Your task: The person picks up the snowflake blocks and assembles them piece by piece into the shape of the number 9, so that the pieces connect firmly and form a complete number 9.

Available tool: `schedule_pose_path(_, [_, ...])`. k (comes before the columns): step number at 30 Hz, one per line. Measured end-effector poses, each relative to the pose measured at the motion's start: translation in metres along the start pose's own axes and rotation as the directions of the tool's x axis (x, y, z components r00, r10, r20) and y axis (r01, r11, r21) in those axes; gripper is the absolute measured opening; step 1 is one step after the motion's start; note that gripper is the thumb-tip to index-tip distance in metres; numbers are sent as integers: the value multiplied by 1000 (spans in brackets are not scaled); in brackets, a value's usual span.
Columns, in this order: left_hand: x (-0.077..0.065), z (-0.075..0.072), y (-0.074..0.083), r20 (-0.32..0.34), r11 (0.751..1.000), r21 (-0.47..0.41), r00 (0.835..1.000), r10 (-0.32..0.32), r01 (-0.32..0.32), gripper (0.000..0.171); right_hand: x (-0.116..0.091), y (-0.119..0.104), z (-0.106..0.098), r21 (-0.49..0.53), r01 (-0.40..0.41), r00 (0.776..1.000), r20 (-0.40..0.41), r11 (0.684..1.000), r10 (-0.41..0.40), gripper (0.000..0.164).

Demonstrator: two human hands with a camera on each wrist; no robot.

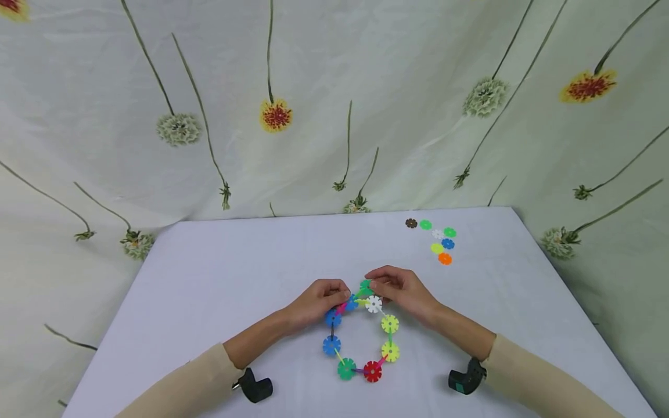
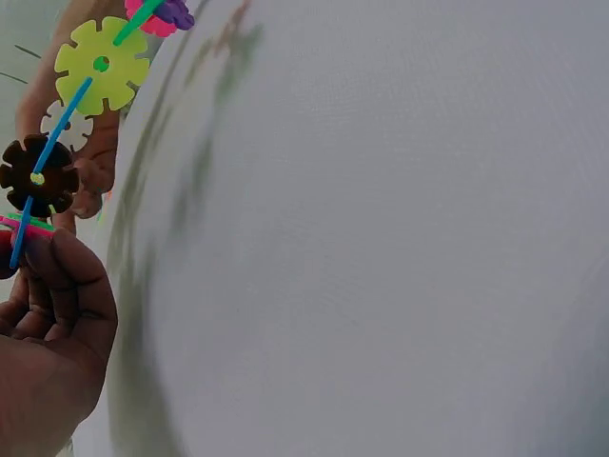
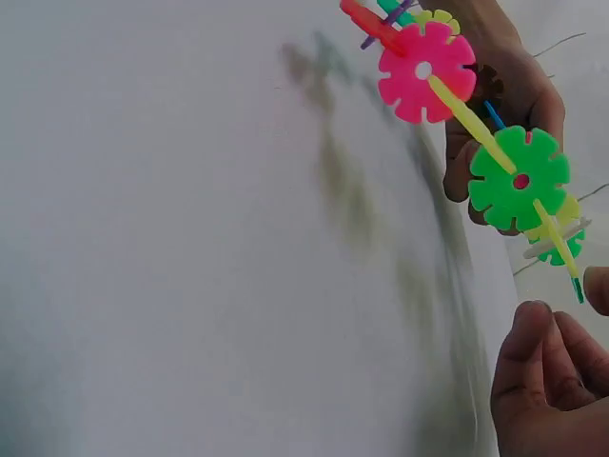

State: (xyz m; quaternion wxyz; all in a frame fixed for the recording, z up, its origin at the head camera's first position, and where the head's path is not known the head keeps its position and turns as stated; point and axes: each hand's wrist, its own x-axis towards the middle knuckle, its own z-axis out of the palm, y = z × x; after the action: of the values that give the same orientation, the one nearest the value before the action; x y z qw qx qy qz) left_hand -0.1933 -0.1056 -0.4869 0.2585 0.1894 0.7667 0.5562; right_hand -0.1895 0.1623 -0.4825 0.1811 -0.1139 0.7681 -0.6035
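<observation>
Notched plastic snowflake discs, linked face-on and edge-on, make up a ring [image 1: 389, 352] in blue, green, red, yellow, white and other colours. At its upper left, my left hand [image 1: 320, 299] pinches the ring beside a blue disc [image 1: 333, 318] and an edge-on pink one. My right hand [image 1: 401, 290] has thumb and forefinger at a green disc [image 1: 364, 288], which overlaps the ring's top. A white disc [image 1: 373, 304] sits just below these fingers. In the left wrist view, a brown disc [image 2: 52, 186] and a yellow disc [image 2: 100, 48] hang past the left fingertips.
Several loose discs lie at the table's back right, among them an orange disc [image 1: 445, 259] and a brown disc [image 1: 411, 223]. A white cloth covers the table [image 1: 235, 261]. Behind its far edge hangs a flowered curtain [image 1: 313, 157]. Black devices [image 1: 256, 386] are worn at both wrists.
</observation>
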Motion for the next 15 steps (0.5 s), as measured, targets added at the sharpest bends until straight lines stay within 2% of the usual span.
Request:
schedule_pose_path(5, [-1, -1, 0, 6, 999, -39, 1000, 9, -9, 28, -4, -3, -5, 1, -47, 998, 41, 999, 47, 29])
schedule_pose_path(10, [-1, 3, 2, 55, 996, -85, 998, 9, -4, 26, -7, -4, -9, 8, -32, 994, 105, 999, 31, 25])
schedule_pose_path(15, [3, 11, 10, 42, 995, -48, 995, 85, -83, 23, -10, -5, -10, -32, 23, 986, 166, 999, -17, 22])
